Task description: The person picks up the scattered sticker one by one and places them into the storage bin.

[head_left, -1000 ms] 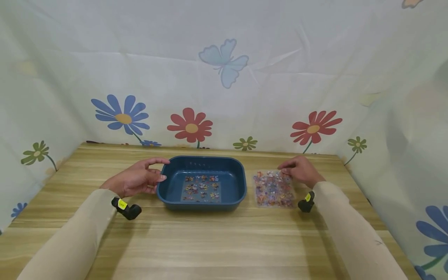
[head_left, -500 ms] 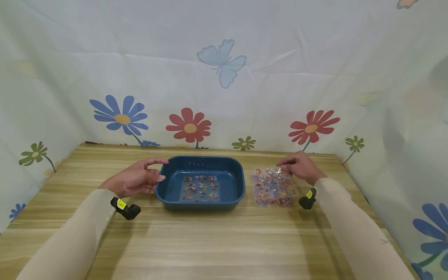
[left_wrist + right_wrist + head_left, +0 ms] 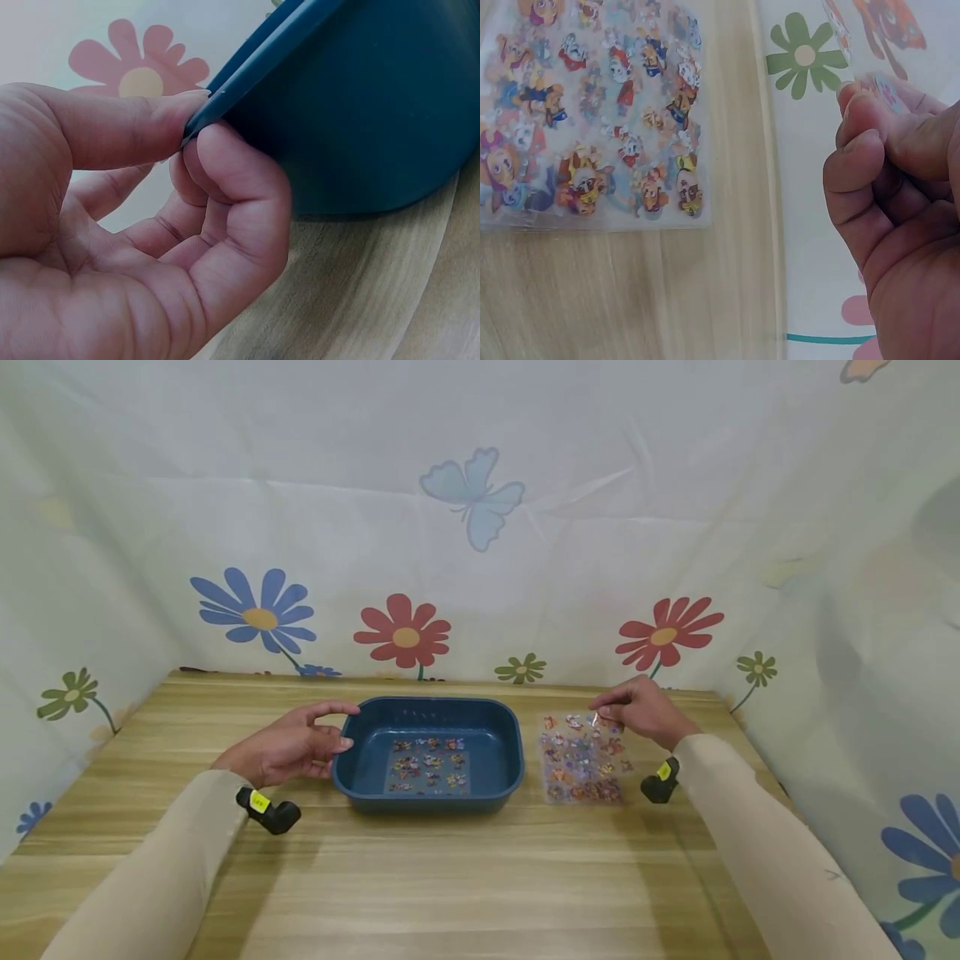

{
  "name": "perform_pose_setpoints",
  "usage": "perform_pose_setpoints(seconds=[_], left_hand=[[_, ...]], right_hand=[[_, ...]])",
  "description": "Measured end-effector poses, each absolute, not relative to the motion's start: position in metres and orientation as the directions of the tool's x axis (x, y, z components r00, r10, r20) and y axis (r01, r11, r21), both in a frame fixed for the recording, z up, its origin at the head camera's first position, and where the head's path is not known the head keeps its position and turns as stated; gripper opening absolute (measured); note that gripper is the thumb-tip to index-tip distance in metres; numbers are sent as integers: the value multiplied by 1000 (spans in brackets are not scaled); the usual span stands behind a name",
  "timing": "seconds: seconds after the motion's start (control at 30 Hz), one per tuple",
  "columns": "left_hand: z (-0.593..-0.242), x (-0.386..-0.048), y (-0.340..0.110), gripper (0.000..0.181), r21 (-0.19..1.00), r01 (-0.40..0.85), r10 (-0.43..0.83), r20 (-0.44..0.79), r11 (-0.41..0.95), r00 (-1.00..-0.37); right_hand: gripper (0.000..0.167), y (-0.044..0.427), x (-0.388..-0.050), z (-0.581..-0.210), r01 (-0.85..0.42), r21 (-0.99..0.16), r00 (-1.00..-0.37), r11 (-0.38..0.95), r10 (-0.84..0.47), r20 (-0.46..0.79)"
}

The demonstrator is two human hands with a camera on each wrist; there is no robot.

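Observation:
My left hand (image 3: 288, 747) pinches the left rim of a dark blue plastic basin (image 3: 427, 805) between thumb and fingers; the left wrist view shows the curled fingers under the rim (image 3: 232, 94). A clear sticker sheet (image 3: 427, 767) with small cartoon figures lies flat on the basin floor. To the right of the basin lies a stack of sticker sheets (image 3: 581, 791) on the table. Above it, my right hand (image 3: 647, 712) pinches the far edge of a transparent sticker sheet (image 3: 573, 724), raised off the stack. In the right wrist view the stack (image 3: 592, 112) shows many overlapping cartoon figures.
The wood-grain table (image 3: 465, 885) ends at the back against a white curtain (image 3: 337, 543) printed with flowers and a butterfly. The curtain also encloses both sides. Small black devices sit on the left wrist (image 3: 268, 810) and right wrist (image 3: 660, 781).
My right hand has risen slightly and moved back, and the pinched sticker sheet has lifted from the stack at its far edge. The left hand keeps its hold on the basin.

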State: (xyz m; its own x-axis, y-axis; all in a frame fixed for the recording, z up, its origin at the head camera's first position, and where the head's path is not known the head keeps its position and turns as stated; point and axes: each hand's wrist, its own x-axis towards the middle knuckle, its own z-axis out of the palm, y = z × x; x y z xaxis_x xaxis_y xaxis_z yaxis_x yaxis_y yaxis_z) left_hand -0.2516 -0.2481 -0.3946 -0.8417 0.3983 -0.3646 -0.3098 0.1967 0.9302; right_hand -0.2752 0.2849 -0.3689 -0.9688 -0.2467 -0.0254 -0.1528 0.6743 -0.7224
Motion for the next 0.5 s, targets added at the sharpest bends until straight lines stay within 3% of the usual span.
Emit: perform_pose_setpoints(seconds=[0.5], left_hand=[[-395, -252, -247, 73, 936, -306, 414, -352, 174, -840]], right_hand=[[23, 276, -276, -358, -167, -746, -963, 645, -270, -18]])
